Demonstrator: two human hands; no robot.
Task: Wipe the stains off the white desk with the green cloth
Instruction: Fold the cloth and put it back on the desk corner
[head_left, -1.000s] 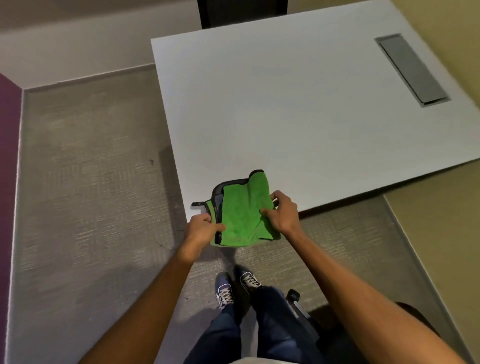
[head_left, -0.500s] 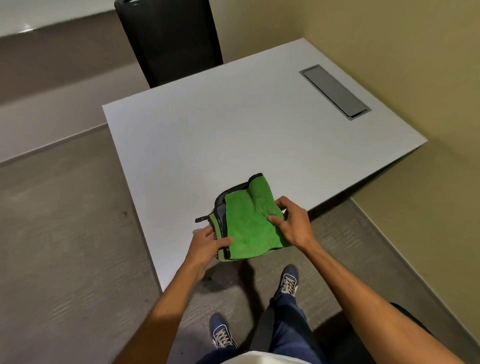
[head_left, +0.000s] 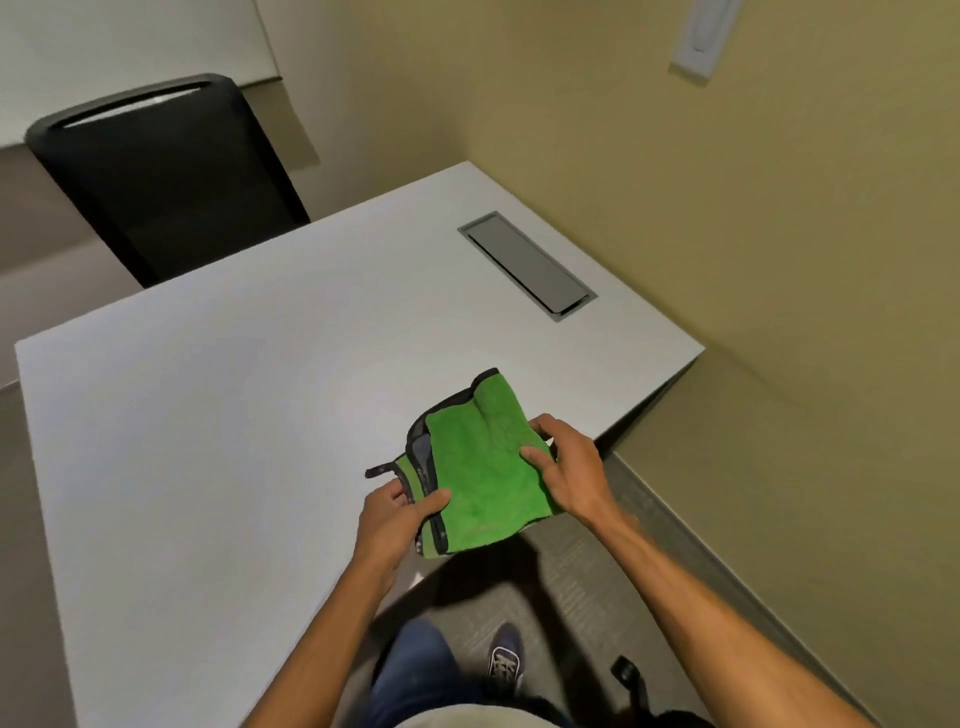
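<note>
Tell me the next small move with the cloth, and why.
Probably lower the green cloth flat onto the white desk. Both the left hand and right hand hold it folded over the desk's near corner, not yet pressed down for wiping. No stains are discernible here.

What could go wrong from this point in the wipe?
The green cloth is held by both the left hand and right hand partly past the white desk edge, so it could slip to the floor. No stains show, so spots may be missed. A wide stroke might catch the grey cable hatch.
</note>
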